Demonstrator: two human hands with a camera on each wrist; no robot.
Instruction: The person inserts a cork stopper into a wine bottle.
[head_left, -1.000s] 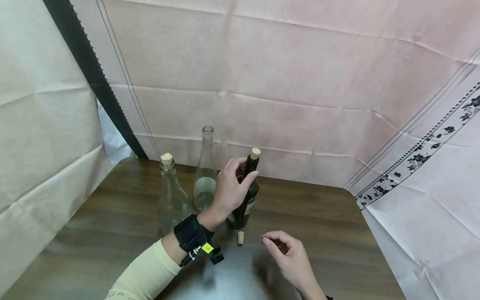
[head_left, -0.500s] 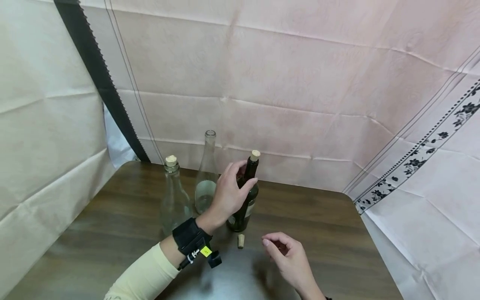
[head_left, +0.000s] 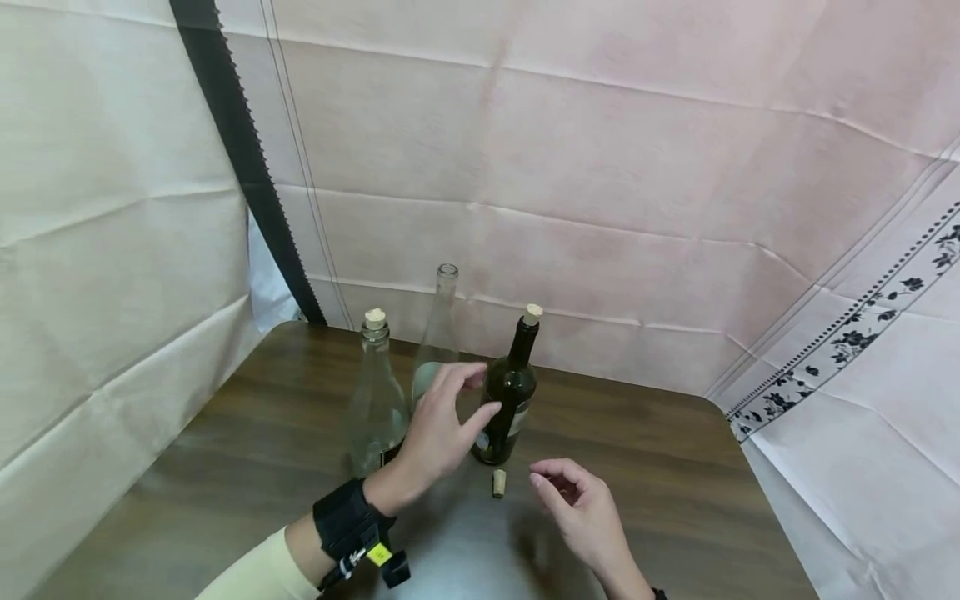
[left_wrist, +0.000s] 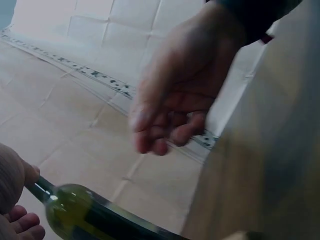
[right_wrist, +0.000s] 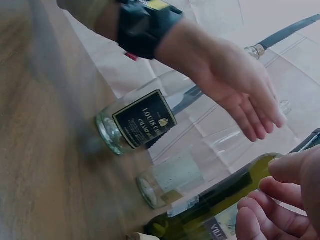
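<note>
A dark green wine bottle point(head_left: 512, 387) stands upright on the table with a cork point(head_left: 533, 313) in its mouth. My left hand point(head_left: 438, 425) is just left of this bottle, thumb and fingers spread, holding nothing. In the right wrist view a gap shows between the left hand point(right_wrist: 235, 80) and the green bottle point(right_wrist: 220, 200). To the right of a loose cork point(head_left: 498, 483), my right hand point(head_left: 581, 512) hovers over the table with loosely bent fingers and nothing in them. The loose cork stands in front of the green bottle's base.
A clear bottle point(head_left: 375, 400) with a cork in its mouth and a dark label stands at the left. Behind it is an uncorked clear bottle point(head_left: 442, 325) with a pale label, partly hidden by my left hand. A pale cloth point(head_left: 600, 208) hangs behind the wooden table point(head_left: 660, 433).
My left hand has come off the green bottle's neck and moved down and left. The right hand keeps nearly the same pose. The head view has shifted slightly.
</note>
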